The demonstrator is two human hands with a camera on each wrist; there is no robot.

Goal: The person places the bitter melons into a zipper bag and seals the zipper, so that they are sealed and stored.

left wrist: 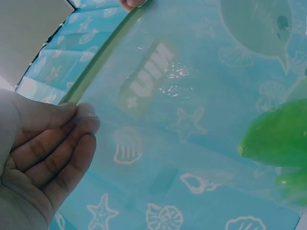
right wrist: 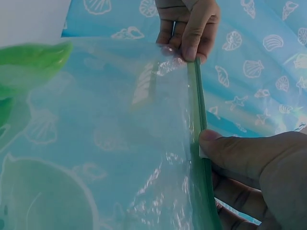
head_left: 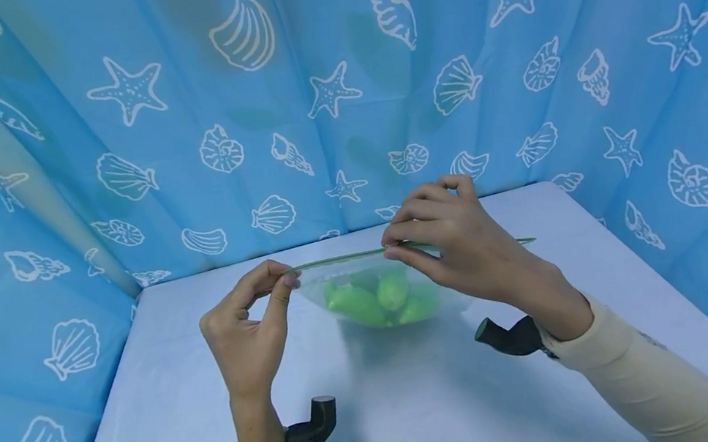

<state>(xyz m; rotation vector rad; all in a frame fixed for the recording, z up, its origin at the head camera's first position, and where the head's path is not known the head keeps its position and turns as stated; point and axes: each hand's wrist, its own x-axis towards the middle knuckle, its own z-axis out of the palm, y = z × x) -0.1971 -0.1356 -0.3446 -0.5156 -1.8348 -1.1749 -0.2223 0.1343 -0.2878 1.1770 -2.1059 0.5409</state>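
A clear zip bag (head_left: 315,285) with a green zip strip along its top hangs above the table, with several bright green, smooth, pointed fruits (head_left: 354,304) at its bottom. At the strip's left end, my left hand (head_left: 251,329) pinches the bag's corner between thumb and fingers. My right hand (head_left: 462,237) pinches the green zip strip (right wrist: 194,100) right of its middle, thumb on the near side. In the right wrist view a small white piece (right wrist: 203,152) shows under that thumb, probably a slider. Pale printing (left wrist: 146,76) shows on the bag in the left wrist view.
Beneath the bag lies a white-covered table (head_left: 169,391). A blue curtain (head_left: 183,124) with white shells and starfish stands behind it and at both sides. Black wrist devices (head_left: 313,426) sit on both forearms, by the pale sleeves (head_left: 651,376).
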